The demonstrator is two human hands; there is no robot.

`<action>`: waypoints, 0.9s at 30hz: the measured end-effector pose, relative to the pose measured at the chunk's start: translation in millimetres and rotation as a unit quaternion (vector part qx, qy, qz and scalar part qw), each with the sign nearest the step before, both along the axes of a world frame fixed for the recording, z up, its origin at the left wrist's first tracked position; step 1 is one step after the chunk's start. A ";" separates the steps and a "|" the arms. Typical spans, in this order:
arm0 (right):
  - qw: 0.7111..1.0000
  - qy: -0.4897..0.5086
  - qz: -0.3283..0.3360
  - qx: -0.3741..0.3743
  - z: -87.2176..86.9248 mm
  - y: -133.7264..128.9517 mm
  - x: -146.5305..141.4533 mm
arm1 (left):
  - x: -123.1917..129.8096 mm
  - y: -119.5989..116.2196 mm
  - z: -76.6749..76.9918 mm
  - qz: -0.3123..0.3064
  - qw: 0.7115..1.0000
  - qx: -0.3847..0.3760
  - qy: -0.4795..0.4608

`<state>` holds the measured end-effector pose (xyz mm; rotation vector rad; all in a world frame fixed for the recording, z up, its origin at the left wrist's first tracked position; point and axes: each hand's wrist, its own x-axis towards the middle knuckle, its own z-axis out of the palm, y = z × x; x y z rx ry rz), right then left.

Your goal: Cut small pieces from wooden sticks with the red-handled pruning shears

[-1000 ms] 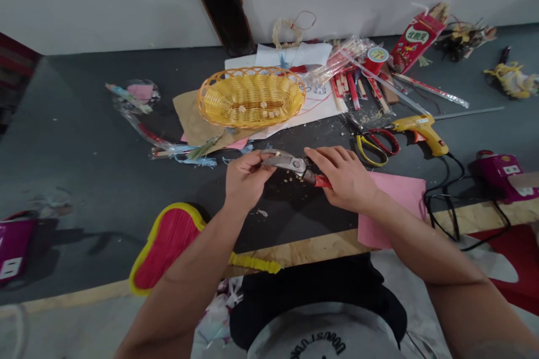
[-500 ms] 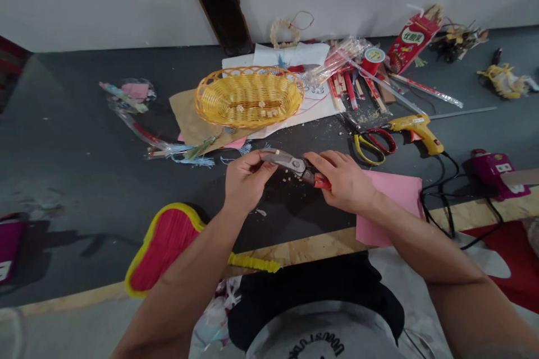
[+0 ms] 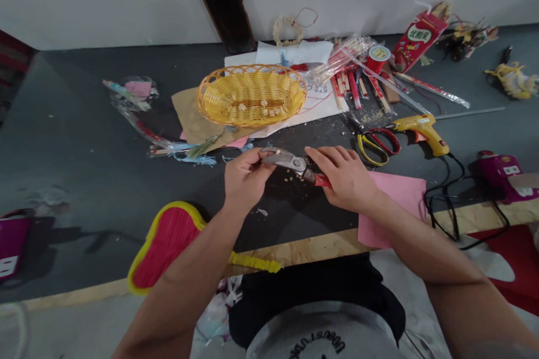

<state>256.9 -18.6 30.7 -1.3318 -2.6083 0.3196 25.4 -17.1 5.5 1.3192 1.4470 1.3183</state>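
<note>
Head view: shears (image 3: 286,161) are held above the table (image 3: 105,179), just beside pink paper (image 3: 396,207), the metal head gripped by the left hand (image 3: 246,182), the red handle by the right hand (image 3: 347,179), hands just apart.

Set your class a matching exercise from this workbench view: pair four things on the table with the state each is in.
Things:
1. Woven basket
2. Hot glue gun
3. Pruning shears
4. Pink paper

States:
A. Overhanging the table's plywood edge
B. Held by the left hand and right hand
C. Holding small pale bits
D. Trailing a black cord

Pairs: 1-C, 2-D, 3-B, 4-A
</note>
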 end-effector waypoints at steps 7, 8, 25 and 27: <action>1.000 0.012 0.006 -0.008 -0.1 1.2 0.9 | -2.9 1.0 -0.6 -0.036 0.999 -0.020 -0.005; 1.000 0.017 0.008 -0.011 -0.8 1.2 1.1 | -3.0 0.8 -0.7 -0.036 0.999 -0.021 -0.005; 1.000 0.024 -0.017 -0.005 -5.0 0.3 -1.9 | 6.2 -0.6 2.2 0.004 0.999 0.026 -0.040; 1.000 0.011 -0.014 -0.004 -3.7 -0.1 -2.1 | 5.3 -1.2 2.2 0.014 1.000 0.022 -0.017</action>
